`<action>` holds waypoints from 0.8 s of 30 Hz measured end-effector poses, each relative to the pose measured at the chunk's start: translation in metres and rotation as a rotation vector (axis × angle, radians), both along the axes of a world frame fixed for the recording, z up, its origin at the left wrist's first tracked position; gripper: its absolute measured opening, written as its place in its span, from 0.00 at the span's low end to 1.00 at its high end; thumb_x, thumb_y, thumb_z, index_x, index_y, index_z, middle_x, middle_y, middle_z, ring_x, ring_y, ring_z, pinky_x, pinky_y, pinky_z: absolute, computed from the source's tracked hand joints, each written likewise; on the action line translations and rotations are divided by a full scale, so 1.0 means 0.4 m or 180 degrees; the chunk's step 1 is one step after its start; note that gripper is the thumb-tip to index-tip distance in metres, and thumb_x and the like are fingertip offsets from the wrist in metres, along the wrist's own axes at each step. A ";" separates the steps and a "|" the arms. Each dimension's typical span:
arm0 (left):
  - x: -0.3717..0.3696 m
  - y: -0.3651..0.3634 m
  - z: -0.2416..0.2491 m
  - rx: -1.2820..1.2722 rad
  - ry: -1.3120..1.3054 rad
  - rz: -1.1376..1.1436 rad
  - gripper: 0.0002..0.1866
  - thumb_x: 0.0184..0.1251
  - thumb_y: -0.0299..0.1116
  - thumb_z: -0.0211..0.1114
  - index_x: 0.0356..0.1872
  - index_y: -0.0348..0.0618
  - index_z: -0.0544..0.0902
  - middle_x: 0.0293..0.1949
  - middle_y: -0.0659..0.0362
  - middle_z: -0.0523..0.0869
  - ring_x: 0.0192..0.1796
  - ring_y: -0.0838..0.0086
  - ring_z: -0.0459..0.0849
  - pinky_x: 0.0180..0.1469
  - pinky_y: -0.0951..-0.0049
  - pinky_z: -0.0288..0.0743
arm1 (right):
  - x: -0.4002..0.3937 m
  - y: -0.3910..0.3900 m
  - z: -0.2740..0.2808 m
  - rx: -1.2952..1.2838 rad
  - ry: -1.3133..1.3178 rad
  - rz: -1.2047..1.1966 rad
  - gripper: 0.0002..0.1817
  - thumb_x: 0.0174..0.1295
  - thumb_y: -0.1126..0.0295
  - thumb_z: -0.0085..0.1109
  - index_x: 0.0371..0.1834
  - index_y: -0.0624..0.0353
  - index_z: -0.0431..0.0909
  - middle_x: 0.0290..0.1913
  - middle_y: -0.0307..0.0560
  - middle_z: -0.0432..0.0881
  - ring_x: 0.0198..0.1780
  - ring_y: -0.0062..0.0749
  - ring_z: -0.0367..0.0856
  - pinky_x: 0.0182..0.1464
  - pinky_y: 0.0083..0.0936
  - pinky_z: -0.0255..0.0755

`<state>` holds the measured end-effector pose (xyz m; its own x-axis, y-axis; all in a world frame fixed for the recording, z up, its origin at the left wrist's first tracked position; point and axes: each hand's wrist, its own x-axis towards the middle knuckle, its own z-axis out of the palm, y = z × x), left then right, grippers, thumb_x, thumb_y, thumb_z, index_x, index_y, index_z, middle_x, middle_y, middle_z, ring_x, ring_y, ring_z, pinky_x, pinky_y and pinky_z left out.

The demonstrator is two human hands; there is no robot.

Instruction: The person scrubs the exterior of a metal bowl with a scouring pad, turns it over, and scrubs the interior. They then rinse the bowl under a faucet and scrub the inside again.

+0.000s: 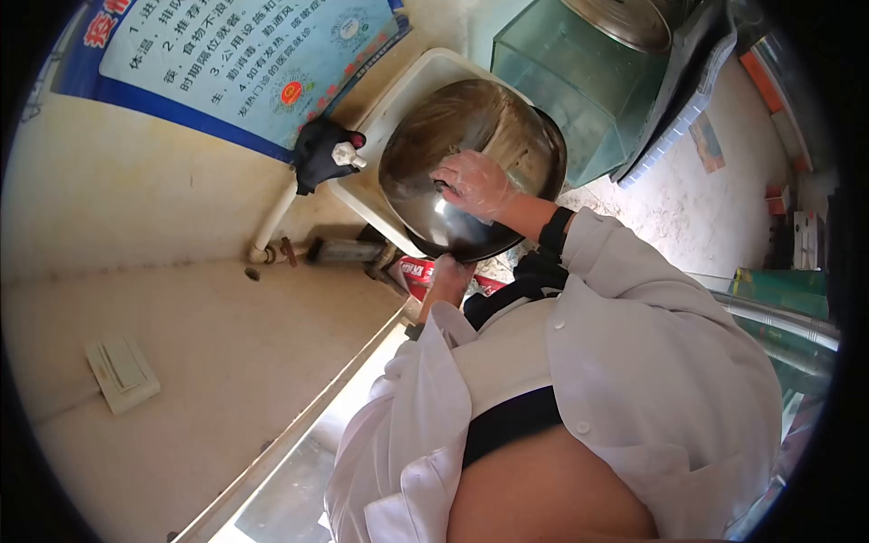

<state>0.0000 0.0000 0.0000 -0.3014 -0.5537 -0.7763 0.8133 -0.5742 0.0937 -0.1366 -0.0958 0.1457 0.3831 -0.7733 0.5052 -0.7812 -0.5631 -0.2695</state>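
A beige wall (136, 199) with a blue-edged poster (244, 54) is seen at ten o'clock, a white sink (398, 100) at twelve. A large steel wok (489, 127) is held tilted over the sink. Its lower rim is gripped by the left hand (450, 276) at six o'clock. The gloved right hand (475, 184) is pressed inside the wok, its fingers closed on something that cannot be made out.

The white sink (398, 100) carries the big metal wok (489, 136), which lies tilted in it. At 3 o'clock from the sink stands a green tank (561, 81).
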 end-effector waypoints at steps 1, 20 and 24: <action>0.011 -0.005 -0.010 -0.0032 0.0032 -0.0023 0.14 0.63 0.28 0.36 0.42 0.33 0.70 0.41 0.52 0.76 0.42 0.65 0.77 0.46 0.66 0.74 | -0.010 -0.013 0.003 -0.0090 -0.0058 0.0108 0.12 0.43 0.62 0.56 0.31 0.53 0.78 0.32 0.42 0.77 0.36 0.36 0.73 0.42 0.29 0.67; 0.010 -0.025 0.053 0.0120 -0.0509 0.0039 0.15 0.66 0.33 0.34 0.40 0.41 0.71 0.41 0.55 0.77 0.44 0.67 0.75 0.46 0.65 0.71 | -0.155 -0.024 0.019 -0.0088 -0.0851 -0.0480 0.07 0.42 0.70 0.54 0.27 0.56 0.72 0.32 0.47 0.74 0.39 0.41 0.72 0.43 0.31 0.66; 0.004 -0.047 0.042 0.0165 -0.0877 -0.0078 0.16 0.65 0.32 0.33 0.40 0.40 0.71 0.42 0.54 0.77 0.44 0.67 0.76 0.46 0.65 0.72 | -0.217 -0.125 -0.042 0.0069 -0.1158 -0.0972 0.10 0.43 0.72 0.56 0.32 0.56 0.74 0.37 0.50 0.74 0.43 0.45 0.71 0.47 0.34 0.65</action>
